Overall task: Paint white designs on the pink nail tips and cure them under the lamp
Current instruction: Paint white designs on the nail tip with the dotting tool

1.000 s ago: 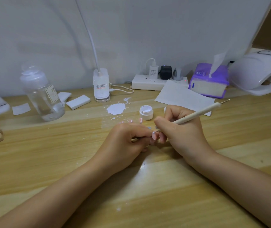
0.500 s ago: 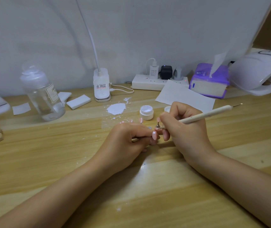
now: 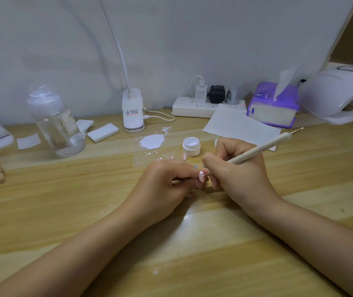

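Left hand (image 3: 167, 185) pinches pink nail tip (image 3: 202, 176) just above worktop (image 3: 192, 254). Right hand (image 3: 237, 168) grips dotting pen (image 3: 257, 150), point touching nail tip from right. Pen axis slants up-right, away from tip. Curing lamp (image 3: 338, 93) far right, nearer right hand.

Readable marks: almost none.
The clear bottle (image 3: 56, 127) has a pale label whose top line starts with the letters "JM"; the smaller lines under it are too fine to read. The white lamp base (image 3: 133, 111) bears a sticker with rows of small print and a red strip, none of it legible. The white charger (image 3: 201, 93) on the power strip (image 3: 190, 108) shows tiny grey print, and the purple tissue box (image 3: 272, 106) a small emblem, both unreadable.
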### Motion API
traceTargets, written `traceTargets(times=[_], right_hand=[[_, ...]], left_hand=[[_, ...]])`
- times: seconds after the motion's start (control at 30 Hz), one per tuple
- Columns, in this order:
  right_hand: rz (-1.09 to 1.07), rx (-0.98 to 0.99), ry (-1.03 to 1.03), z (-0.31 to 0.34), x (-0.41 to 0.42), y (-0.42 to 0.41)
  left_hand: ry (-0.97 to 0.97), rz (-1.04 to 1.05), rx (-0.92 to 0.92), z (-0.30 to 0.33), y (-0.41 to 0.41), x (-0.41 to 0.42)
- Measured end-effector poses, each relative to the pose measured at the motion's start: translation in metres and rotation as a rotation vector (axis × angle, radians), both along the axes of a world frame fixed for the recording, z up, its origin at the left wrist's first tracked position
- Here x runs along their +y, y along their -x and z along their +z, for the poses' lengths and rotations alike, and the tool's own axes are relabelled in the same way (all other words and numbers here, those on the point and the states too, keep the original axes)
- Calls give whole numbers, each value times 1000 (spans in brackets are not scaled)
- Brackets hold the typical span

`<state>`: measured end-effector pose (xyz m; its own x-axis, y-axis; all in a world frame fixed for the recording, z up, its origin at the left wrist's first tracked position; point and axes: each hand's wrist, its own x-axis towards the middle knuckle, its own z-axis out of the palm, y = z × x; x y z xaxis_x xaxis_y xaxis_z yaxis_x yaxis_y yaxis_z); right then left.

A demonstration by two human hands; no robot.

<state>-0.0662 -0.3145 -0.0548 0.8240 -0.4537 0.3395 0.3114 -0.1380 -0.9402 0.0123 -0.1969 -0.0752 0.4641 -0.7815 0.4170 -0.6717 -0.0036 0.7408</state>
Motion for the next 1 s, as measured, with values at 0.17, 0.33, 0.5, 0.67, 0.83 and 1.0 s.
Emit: traceTargets(times=[0.17, 0.33, 0.5, 0.67, 0.83, 1.0], right_hand=[[2, 6, 18, 0, 0, 0], [-2, 0, 10, 0, 0, -1], [-6, 1, 4, -1, 0, -1], [-1, 1, -12, -2, -1, -2], [3, -5, -36, -3, -2, -4], [-4, 2, -11, -3, -2, -3]], left_hand=[[-4, 2, -2, 0, 0, 0], [-17, 3, -12, 1, 0, 1], [-18, 5, 0, 2, 1, 0], [-17, 9, -9, 1, 0, 0], [-28, 9, -27, 1, 0, 0], [-30, 18, -22, 1, 0, 0]])
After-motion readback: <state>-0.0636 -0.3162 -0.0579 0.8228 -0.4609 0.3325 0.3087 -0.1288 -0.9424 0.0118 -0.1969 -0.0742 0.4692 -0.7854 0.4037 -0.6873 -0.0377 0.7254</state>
